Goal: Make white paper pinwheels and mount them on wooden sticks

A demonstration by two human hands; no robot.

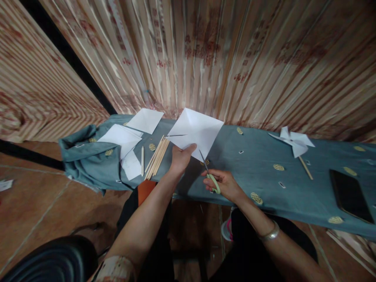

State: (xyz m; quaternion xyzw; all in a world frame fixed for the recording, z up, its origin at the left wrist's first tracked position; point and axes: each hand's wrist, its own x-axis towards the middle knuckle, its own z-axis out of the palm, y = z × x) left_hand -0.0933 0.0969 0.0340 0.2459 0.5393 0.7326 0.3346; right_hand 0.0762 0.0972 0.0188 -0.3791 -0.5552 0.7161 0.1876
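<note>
While pinching the white paper square by its near corner, thumb on top, above the blue-grey cloth: left hand. Right hand, fingers curled through the green-handled scissors, blades at the paper's edge. Likely mid-cut; next, probably steadying and snipping inward.

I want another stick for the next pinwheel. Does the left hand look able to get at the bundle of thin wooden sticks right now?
Probably not freely: the left hand is busy holding the white square paper sheet. The bundle of thin wooden sticks lies uncovered just beside it on the blue-grey cloth, so once the paper is put down, likely yes.
</note>
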